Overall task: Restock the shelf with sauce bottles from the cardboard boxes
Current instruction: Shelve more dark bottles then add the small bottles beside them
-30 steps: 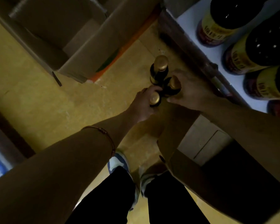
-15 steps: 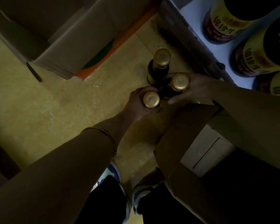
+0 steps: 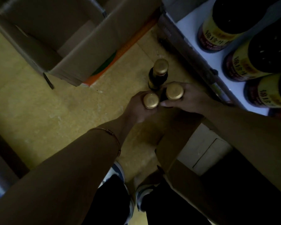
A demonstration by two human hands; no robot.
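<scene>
A: Hands?
B: Left hand (image 3: 137, 108) is curled round the neck of a gold-capped bottle (image 3: 151, 100). Right hand (image 3: 191, 99) is wrapped round a second bottle (image 3: 174, 92), cap sticking up between the fingers. The two caps sit just beside each other.

A: Third one?
B: A third bottle (image 3: 158, 73) stands just beyond the held pair. Whether either hand has hold of it, I can't tell, the bodies are too dark.

A: Where is all that?
B: Over the yellow floor (image 3: 39, 111), close to the front edge of the shelf (image 3: 206, 62) on the right. Can't tell if the held bottles touch the floor.

A: Shelf contents?
B: Three big dark bottles with yellow-and-red labels (image 3: 217, 34) in a row on the white shelf board, near its front edge.

A: Boxes?
B: One open cardboard box (image 3: 88, 46) top left on the floor, flaps up, orange strip along its lower side. Another box (image 3: 201, 150) lower right, under the right forearm, pale bottom showing.

A: Anything else?
B: Thin bracelet (image 3: 113, 137) on the left wrist, dark trousers and light shoes (image 3: 118, 174) at the bottom.
</scene>
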